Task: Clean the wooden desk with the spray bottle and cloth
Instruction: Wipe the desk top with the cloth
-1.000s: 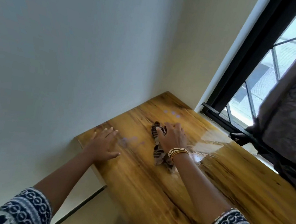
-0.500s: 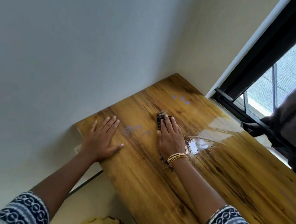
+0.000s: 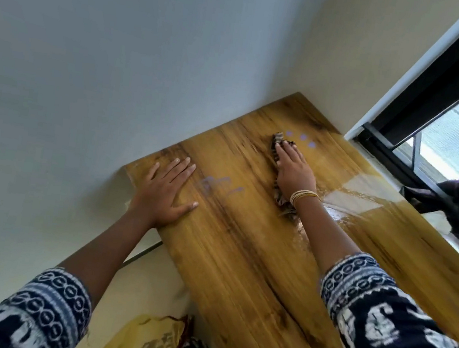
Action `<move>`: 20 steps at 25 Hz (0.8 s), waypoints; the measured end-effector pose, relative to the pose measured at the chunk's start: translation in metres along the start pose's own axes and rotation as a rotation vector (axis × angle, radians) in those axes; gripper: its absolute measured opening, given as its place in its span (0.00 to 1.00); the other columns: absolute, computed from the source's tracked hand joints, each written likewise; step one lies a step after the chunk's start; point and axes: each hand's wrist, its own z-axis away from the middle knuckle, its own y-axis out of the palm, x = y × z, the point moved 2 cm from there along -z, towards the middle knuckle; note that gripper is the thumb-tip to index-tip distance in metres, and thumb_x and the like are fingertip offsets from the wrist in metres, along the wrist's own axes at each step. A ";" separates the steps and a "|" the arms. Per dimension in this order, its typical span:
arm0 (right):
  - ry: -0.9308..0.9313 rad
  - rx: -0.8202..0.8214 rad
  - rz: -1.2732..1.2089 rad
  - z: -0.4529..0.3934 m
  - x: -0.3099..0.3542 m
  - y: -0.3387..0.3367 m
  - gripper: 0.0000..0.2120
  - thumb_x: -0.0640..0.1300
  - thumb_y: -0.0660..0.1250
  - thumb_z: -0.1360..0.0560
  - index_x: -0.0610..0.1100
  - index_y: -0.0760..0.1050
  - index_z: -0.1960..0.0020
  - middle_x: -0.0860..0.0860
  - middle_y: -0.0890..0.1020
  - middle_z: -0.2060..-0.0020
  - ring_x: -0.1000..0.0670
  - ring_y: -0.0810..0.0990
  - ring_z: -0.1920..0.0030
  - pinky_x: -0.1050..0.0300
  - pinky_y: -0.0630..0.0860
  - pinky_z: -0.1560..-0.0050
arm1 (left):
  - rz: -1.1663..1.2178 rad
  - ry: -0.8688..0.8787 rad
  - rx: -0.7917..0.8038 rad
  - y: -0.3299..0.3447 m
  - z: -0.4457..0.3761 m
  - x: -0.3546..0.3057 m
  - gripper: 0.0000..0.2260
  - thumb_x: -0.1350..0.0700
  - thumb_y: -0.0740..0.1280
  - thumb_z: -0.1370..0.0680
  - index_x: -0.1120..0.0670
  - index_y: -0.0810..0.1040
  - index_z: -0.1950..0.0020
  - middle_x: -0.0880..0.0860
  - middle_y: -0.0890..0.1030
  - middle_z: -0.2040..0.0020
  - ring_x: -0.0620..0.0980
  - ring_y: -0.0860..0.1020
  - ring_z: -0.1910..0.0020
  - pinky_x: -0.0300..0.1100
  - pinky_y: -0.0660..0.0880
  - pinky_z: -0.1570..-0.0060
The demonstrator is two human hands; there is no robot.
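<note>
From the head view, my right hand [image 3: 291,169] lies flat with straight fingers, pressing the cloth [image 3: 278,162] onto the wooden desk [image 3: 240,263] near its far corner by the window [image 3: 449,115]. The cloth looks soft, light and limp, so a flat palm should steer it best. My left hand [image 3: 163,191] rests open at the left edge. Purple marks [image 3: 303,138] lie just ahead; the spray bottle is not visible.

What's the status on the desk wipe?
Right hand flat, pressing cloth onto wooden desk. Left hand flat on desk. Spray bottle unseen. Nothing blocking.
</note>
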 end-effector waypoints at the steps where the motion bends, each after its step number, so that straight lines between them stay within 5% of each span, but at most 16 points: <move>1: 0.070 -0.012 -0.018 -0.006 0.001 -0.003 0.24 0.42 0.52 0.18 0.46 0.55 0.22 0.48 0.57 0.23 0.46 0.51 0.22 0.51 0.51 0.23 | -0.001 -0.002 -0.011 0.000 0.000 0.000 0.39 0.29 0.50 0.26 0.49 0.55 0.20 0.48 0.55 0.20 0.48 0.53 0.21 0.57 0.50 0.25; 4: 0.083 -0.036 -0.017 -0.011 0.032 -0.007 0.25 0.43 0.51 0.18 0.42 0.53 0.22 0.46 0.55 0.23 0.45 0.50 0.22 0.49 0.50 0.22 | 0.002 0.007 -0.025 0.001 -0.001 0.002 0.38 0.29 0.49 0.25 0.49 0.55 0.20 0.48 0.55 0.20 0.47 0.53 0.21 0.57 0.50 0.24; 9: -0.476 0.062 -0.044 0.023 0.068 0.007 0.24 0.43 0.55 0.18 0.44 0.57 0.23 0.47 0.59 0.24 0.46 0.53 0.23 0.53 0.51 0.23 | -0.013 0.017 -0.033 0.001 0.001 0.002 0.38 0.30 0.50 0.25 0.50 0.57 0.21 0.49 0.58 0.21 0.49 0.55 0.22 0.57 0.53 0.25; 11: -0.560 0.086 -0.023 0.011 0.048 0.003 0.24 0.43 0.56 0.18 0.45 0.58 0.23 0.48 0.61 0.24 0.47 0.55 0.23 0.53 0.52 0.23 | 0.036 0.043 -0.051 -0.004 -0.004 0.000 0.36 0.32 0.54 0.26 0.51 0.61 0.22 0.52 0.64 0.23 0.53 0.62 0.25 0.58 0.57 0.27; 16: -0.008 -0.025 -0.011 -0.021 -0.052 -0.010 0.24 0.47 0.53 0.18 0.50 0.56 0.22 0.51 0.59 0.23 0.48 0.53 0.23 0.46 0.58 0.25 | 0.190 0.068 -0.149 -0.036 -0.078 -0.026 0.27 0.41 0.57 0.24 0.54 0.70 0.29 0.55 0.77 0.36 0.56 0.76 0.39 0.54 0.74 0.40; 20: 0.406 -0.108 -0.012 -0.021 -0.117 -0.015 0.24 0.47 0.49 0.17 0.47 0.55 0.22 0.49 0.57 0.23 0.47 0.52 0.22 0.49 0.52 0.23 | 0.254 0.117 -0.040 -0.025 -0.147 -0.042 0.24 0.47 0.54 0.21 0.54 0.71 0.28 0.54 0.74 0.30 0.55 0.73 0.32 0.52 0.73 0.36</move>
